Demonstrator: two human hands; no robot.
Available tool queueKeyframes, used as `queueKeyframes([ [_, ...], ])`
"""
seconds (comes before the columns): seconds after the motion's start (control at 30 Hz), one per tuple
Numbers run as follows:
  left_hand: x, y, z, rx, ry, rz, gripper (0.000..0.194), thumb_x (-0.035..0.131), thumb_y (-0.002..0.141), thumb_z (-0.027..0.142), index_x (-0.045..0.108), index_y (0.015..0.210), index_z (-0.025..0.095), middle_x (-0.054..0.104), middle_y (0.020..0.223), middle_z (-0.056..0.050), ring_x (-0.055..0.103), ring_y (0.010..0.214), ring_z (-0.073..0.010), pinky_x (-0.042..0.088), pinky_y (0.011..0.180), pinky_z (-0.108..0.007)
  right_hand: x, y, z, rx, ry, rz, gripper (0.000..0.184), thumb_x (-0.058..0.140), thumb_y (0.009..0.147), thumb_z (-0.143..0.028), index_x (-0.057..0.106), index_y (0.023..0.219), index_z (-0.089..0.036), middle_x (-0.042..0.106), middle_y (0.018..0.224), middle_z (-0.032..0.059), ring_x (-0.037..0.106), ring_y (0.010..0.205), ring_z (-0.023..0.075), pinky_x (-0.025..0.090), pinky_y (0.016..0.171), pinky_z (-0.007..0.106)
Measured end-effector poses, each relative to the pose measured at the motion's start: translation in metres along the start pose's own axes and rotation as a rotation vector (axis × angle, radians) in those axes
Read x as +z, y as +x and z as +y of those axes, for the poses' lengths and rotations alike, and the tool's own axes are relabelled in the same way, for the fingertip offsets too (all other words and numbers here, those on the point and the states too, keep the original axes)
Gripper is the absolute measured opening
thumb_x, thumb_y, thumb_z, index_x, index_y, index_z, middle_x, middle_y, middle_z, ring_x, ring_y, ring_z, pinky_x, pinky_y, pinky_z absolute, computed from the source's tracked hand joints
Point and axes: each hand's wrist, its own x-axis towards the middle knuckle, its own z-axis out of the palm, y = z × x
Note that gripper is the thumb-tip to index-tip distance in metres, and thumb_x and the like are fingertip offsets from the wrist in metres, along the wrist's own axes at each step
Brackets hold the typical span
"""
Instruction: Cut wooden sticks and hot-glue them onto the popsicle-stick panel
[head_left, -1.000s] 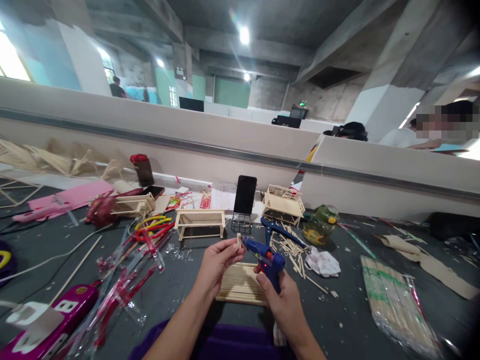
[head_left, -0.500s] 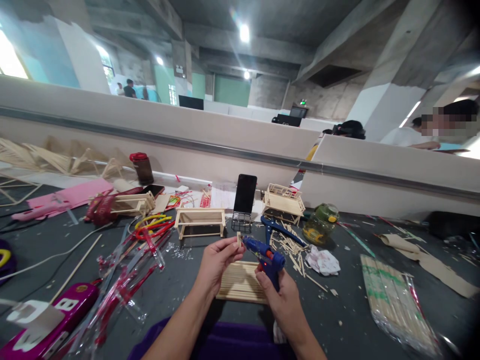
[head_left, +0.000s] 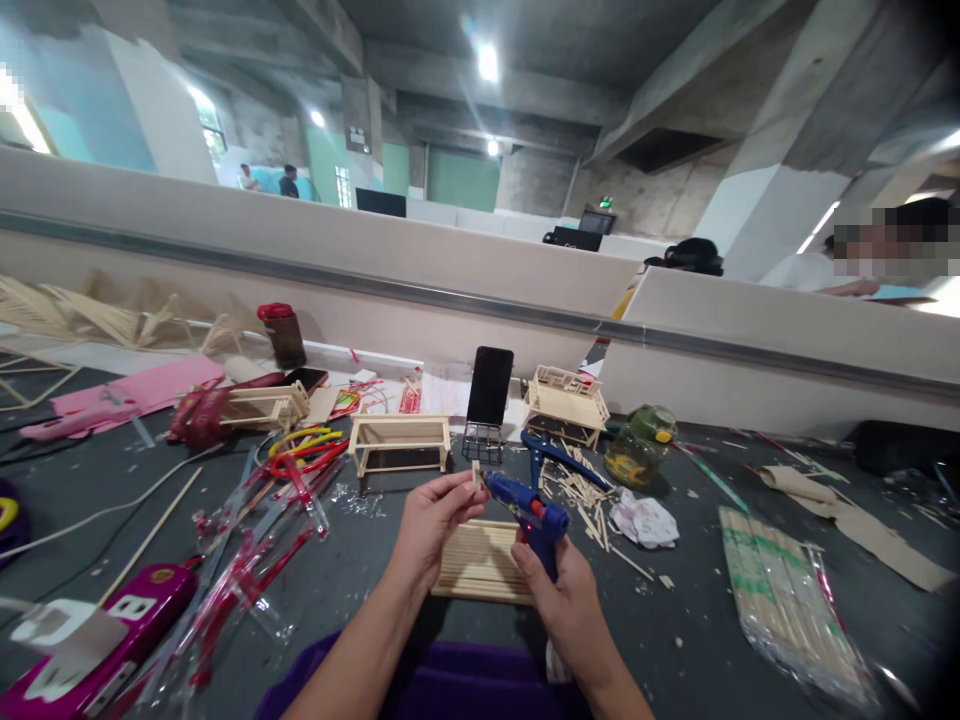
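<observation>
My left hand [head_left: 433, 522] pinches a short wooden stick piece [head_left: 476, 476] upright between thumb and fingers. My right hand [head_left: 564, 596] grips a blue hot glue gun [head_left: 529, 510], its nozzle touching the stick piece. Below both hands a flat panel of glued wooden sticks [head_left: 480, 561] lies on the dark table [head_left: 360, 560].
Small stick-built furniture models [head_left: 400, 442] [head_left: 568, 402], a phone on a wire stand [head_left: 489, 392], a pile of cut sticks [head_left: 577, 492], a green jar [head_left: 639, 445], a bagged stick bundle [head_left: 787, 610], red wrappers [head_left: 255, 560] and a pink device [head_left: 97, 640] lie around. People sit behind the partition at right.
The view has shifted slightly; both hands keep the stick piece and glue gun together in nearly the same place.
</observation>
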Motion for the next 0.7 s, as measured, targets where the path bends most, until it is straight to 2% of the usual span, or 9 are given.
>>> queueKeyframes([
  [0.4, 0.0003, -0.0017, 0.0036, 0.025, -0.007, 0.008, 0.027, 0.081, 0.058, 0.015, 0.072, 0.083, 0.008, 0.074, 0.071, -0.010, 0.068, 0.061, -0.0141, 0.057, 0.060, -0.020, 0.0003, -0.0006, -0.0030, -0.080, -0.021, 0.047, 0.028, 0.055, 0.085, -0.037, 0.064, 0.100, -0.016, 0.070, 0.089, 0.0065, 0.065, 0.080, 0.0195, 0.050, 0.074, 0.025],
  [0.7, 0.0013, -0.0037, 0.0028, 0.028, 0.038, -0.018, 0.031, 0.081, 0.058, 0.019, 0.073, 0.085, 0.008, 0.074, 0.076, -0.012, 0.069, 0.065, -0.0159, 0.057, 0.061, -0.021, 0.0010, -0.0007, -0.0026, -0.030, 0.000, 0.033, 0.034, 0.052, 0.086, -0.041, 0.062, 0.106, -0.015, 0.069, 0.094, 0.0080, 0.064, 0.086, 0.0211, 0.049, 0.079, 0.027],
])
